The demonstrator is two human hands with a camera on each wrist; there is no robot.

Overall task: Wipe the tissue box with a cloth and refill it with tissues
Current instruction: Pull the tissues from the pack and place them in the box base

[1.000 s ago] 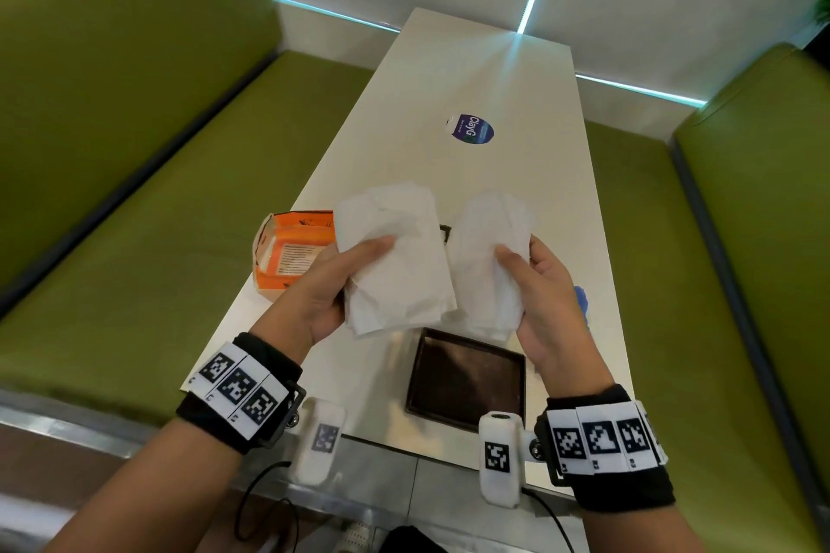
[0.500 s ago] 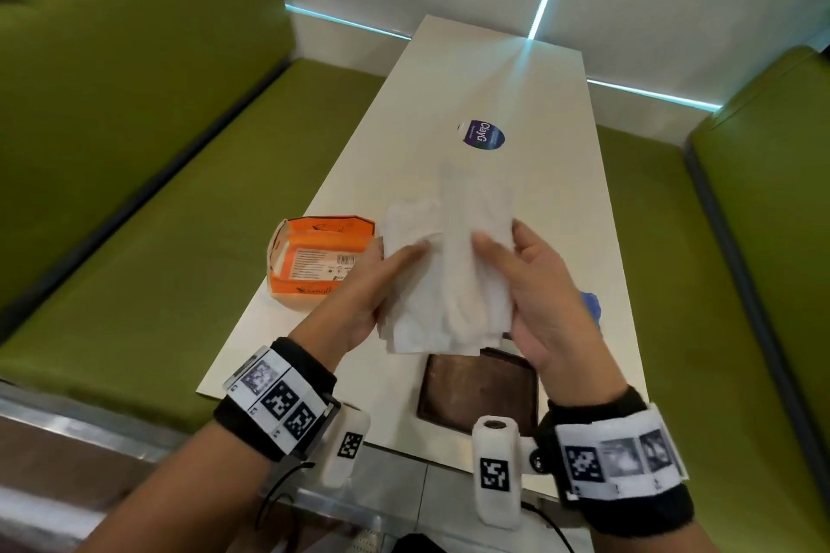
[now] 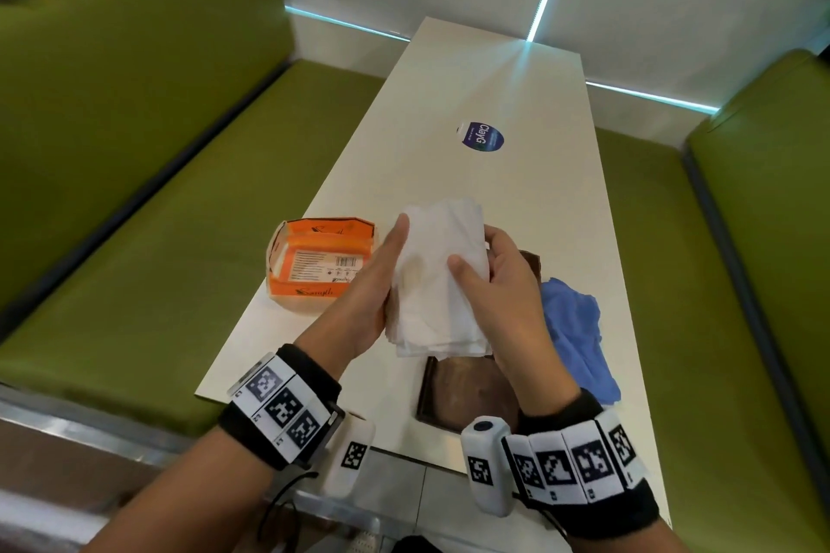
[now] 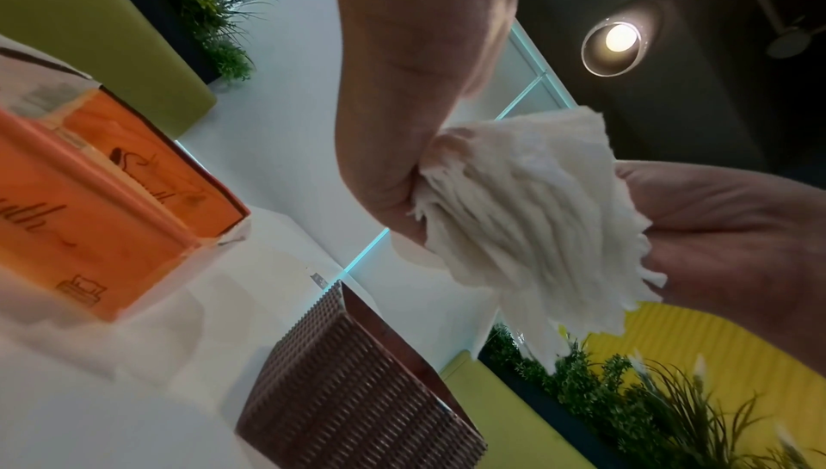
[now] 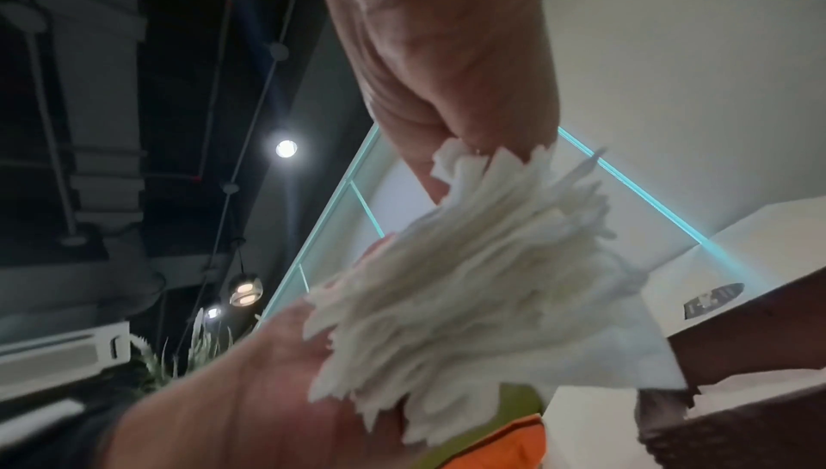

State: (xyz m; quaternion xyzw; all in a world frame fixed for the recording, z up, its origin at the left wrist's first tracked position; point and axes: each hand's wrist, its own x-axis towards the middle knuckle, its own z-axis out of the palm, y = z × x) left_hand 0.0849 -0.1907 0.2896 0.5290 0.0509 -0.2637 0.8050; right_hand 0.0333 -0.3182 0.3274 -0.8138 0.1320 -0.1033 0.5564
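Tissues (image 3: 438, 278), a soft, light, floppy stack, are being squeezed between left hand (image 3: 366, 292) and right hand (image 3: 503, 283); gripping across both flat faces is probably keeping the sheets together.

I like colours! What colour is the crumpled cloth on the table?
Blue: the crumpled cloth, clearest in the head view.

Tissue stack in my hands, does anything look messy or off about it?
Yes. The tissue stack held between the left hand and right hand is uneven: its sheet edges fan out raggedly in both wrist views, and a faint yellowish mark shows on the front sheet.
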